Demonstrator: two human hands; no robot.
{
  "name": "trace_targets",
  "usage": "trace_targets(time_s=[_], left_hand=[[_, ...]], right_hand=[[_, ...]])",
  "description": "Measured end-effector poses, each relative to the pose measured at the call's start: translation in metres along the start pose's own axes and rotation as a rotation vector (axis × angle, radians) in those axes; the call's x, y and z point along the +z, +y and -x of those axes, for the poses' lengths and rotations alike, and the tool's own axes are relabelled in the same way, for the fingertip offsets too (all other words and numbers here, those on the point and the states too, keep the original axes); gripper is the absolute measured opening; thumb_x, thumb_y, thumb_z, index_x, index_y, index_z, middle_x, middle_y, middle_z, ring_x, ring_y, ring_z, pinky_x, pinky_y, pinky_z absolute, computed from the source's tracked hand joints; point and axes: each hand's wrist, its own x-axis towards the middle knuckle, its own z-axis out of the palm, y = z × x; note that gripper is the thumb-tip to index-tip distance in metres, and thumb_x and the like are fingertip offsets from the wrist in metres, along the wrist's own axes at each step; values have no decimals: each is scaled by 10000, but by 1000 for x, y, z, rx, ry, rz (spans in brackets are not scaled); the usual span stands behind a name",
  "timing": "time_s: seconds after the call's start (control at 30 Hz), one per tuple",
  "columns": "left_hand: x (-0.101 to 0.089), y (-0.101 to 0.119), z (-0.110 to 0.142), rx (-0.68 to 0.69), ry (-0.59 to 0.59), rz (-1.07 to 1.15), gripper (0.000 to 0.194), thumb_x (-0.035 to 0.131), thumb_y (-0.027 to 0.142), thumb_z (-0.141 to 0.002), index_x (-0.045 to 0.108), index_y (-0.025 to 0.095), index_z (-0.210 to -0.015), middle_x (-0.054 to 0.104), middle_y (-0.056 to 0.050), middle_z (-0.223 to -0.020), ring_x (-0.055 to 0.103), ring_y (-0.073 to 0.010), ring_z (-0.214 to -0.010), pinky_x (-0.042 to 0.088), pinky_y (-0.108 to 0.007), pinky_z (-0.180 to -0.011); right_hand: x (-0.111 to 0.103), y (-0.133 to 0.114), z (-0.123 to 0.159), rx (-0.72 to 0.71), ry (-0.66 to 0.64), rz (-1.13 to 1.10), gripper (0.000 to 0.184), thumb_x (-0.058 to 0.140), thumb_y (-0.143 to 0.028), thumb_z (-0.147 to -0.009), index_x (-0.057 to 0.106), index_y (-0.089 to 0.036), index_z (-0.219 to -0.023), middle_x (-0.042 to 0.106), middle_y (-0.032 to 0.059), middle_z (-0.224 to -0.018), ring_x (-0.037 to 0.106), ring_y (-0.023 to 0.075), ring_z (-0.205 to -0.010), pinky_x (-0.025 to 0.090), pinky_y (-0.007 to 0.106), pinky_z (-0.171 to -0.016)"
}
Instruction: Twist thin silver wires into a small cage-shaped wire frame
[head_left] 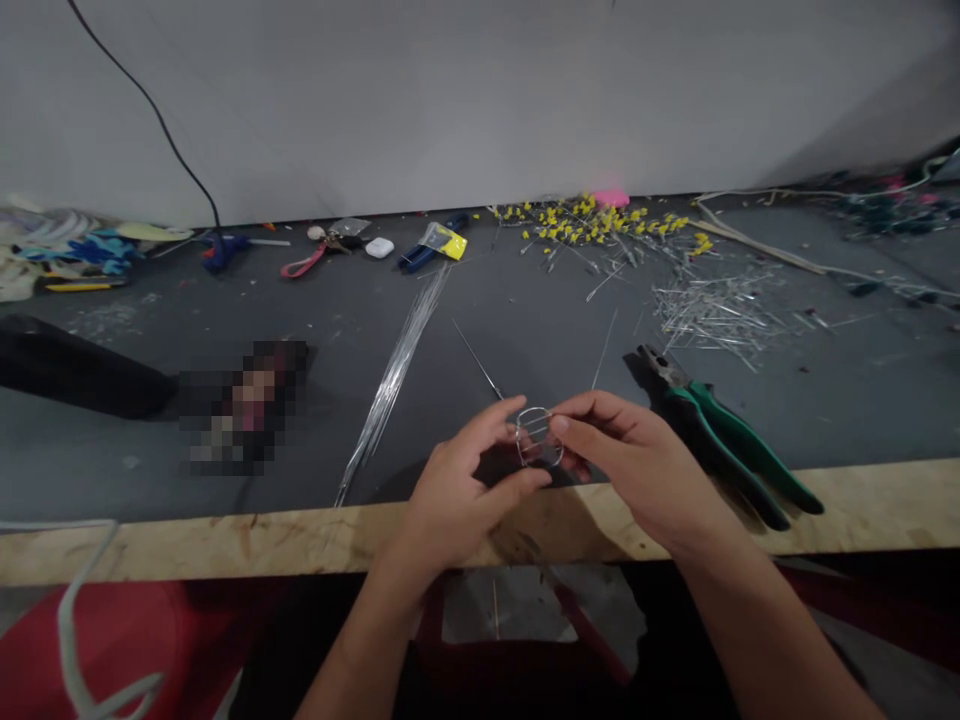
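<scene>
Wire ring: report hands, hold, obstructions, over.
Right hand pinching wire ring. Left hand curved open around its left side. Pliers right of right hand, clear of ring.

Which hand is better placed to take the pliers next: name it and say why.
Right, most likely: the pliers lie beside the right hand, handles toward the person, while the left hand would have to reach across. The right pinches the wire ring, though, so it might need freeing first.

Bare forearms (765, 620) taper to bare wrists behind the slim fingers (589, 438); black clothing (315, 620) shows below them.
</scene>
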Motion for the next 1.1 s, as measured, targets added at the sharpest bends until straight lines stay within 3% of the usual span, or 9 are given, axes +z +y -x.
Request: trace_targets(time_s=[0.13,0.27,0.5,0.73,0.87,1.1], left_hand=[[-2,1,0,-48,-6,220,512,638,276,-790,464,253,-1271,676,-29,-922,653,-175,-857,544,-348,-788],[-2,0,1,-36,-31,263,525,657,230,-773,487,287,-1267,653,-25,-949,636,-172,-896,530,-358,-829],[-3,0,1,-31,-52,133,558,676,292,-756,488,288,-1282,670,-18,-900,642,-175,-830,529,-363,-799],[-5,2,0,52,-49,-179,479,702,369,-714,552,288,-1162,671,-23,-987,628,-202,-879,500,-363,-815],[-4,5,-1,76,-72,-185,405,709,380,-697,589,268,-1068,682,-4,-905,639,-186,-819,509,-318,-746],[-3,5,1,76,-58,-203,385,723,360,-684,607,276,-1042,699,11,-932,647,-180,-851,499,-289,-752]], right_hand=[[-1,4,0,3,-9,-124,141,657,-336,-774,644,-199,-802,602,-18,-657,543,106,-582,430,230,-515],[-1,5,0,-10,-1,-122,135,642,-334,-785,633,-200,-796,596,-19,-637,539,107,-553,445,246,-523],[0,2,1,36,-55,-83,125,645,-321,-780,644,-197,-790,589,-26,-608,540,103,-551,449,241,-528],[0,-1,2,61,-131,-27,125,623,-304,-786,640,-182,-766,571,-30,-588,510,89,-509,435,235,-517],[0,-1,2,73,-157,26,117,609,-298,-784,631,-189,-747,578,-26,-613,508,89,-510,427,230,-509],[0,-2,2,66,-156,43,105,595,-263,-777,625,-194,-704,546,-47,-557,481,84,-493,386,225,-494]])
